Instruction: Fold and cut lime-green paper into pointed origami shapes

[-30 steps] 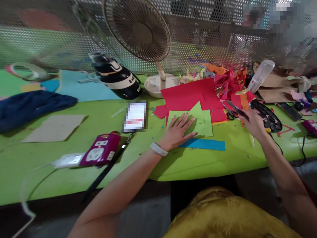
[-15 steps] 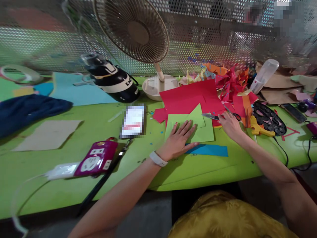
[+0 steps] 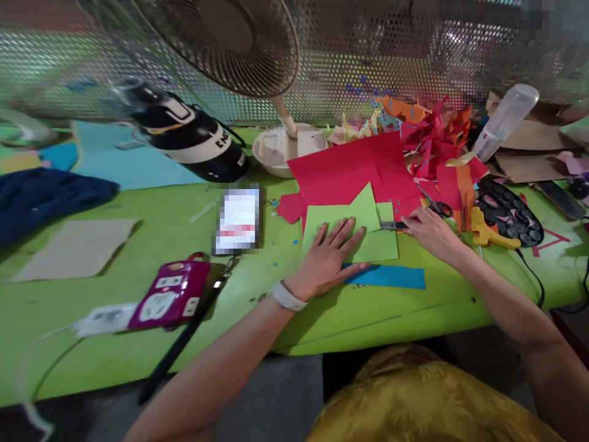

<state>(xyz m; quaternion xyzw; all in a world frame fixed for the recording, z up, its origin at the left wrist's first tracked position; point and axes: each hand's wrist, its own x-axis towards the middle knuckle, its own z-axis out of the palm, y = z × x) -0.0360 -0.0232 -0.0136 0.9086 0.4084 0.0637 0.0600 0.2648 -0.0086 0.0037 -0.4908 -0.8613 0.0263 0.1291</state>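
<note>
My left hand [image 3: 324,261] lies flat with fingers spread on a light green paper sheet [image 3: 386,247] and a pointed green piece [image 3: 367,205] on top of it. In my right hand [image 3: 432,233] is a thin craft knife [image 3: 392,225], dark with a metal tip. Its tip touches or hovers just over the right edge of the pointed piece; I cannot tell which. Below the green sheet lies a blue paper strip [image 3: 391,277], beside my left thumb. A large red sheet [image 3: 345,166] sits under and behind the green paper.
Scissors [image 3: 442,209], a yellow glue gun [image 3: 490,236] and a black palette [image 3: 510,212] are right of my right hand. Colourful paper scraps [image 3: 432,132] pile up behind. A fan [image 3: 288,126], black bottle [image 3: 197,144], phone [image 3: 239,221] and purple power bank [image 3: 172,291] stand leftward.
My right hand has lowered the knife slightly, bringing its tip to the pointed green piece's right edge. My left hand stays flat on the paper. The camera view has shifted a little.
</note>
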